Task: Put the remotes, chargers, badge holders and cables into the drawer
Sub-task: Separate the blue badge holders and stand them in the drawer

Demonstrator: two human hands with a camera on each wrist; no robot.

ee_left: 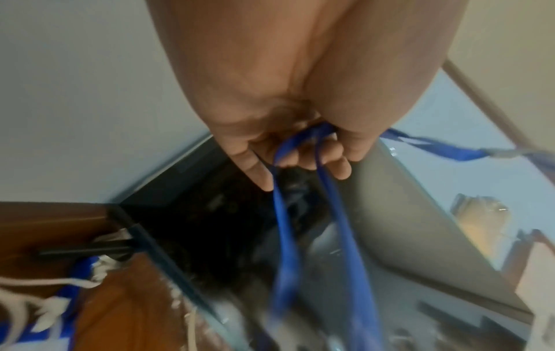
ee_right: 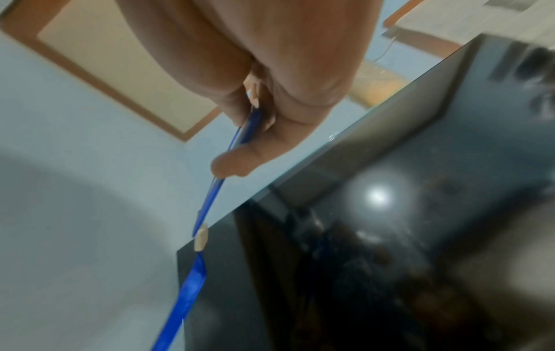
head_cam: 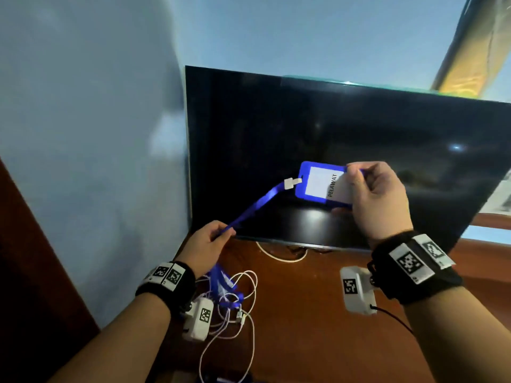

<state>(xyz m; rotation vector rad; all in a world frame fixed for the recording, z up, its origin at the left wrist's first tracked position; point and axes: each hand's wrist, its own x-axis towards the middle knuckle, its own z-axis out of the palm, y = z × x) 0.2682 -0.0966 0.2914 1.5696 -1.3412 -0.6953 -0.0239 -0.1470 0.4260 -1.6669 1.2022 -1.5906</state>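
Note:
A blue badge holder [head_cam: 318,183] with a white card hangs in the air in front of the TV, and my right hand [head_cam: 370,192] pinches its right edge; the right wrist view shows it edge-on [ee_right: 240,135]. Its blue lanyard [head_cam: 254,207] runs down-left into my left hand [head_cam: 213,239], whose fingers curl round the strap [ee_left: 300,152]. Below my left hand, on the wooden top, lies a tangle of white cables [head_cam: 237,308] mixed with more blue lanyard [head_cam: 221,283]. No drawer, remote or charger is visible.
A black TV screen [head_cam: 359,150] stands close behind both hands on the brown wooden top [head_cam: 298,313]. A white cable [head_cam: 279,257] loops under the TV. A pale blue wall [head_cam: 96,134] is at left and a dark wooden panel [head_cam: 27,258] at far left.

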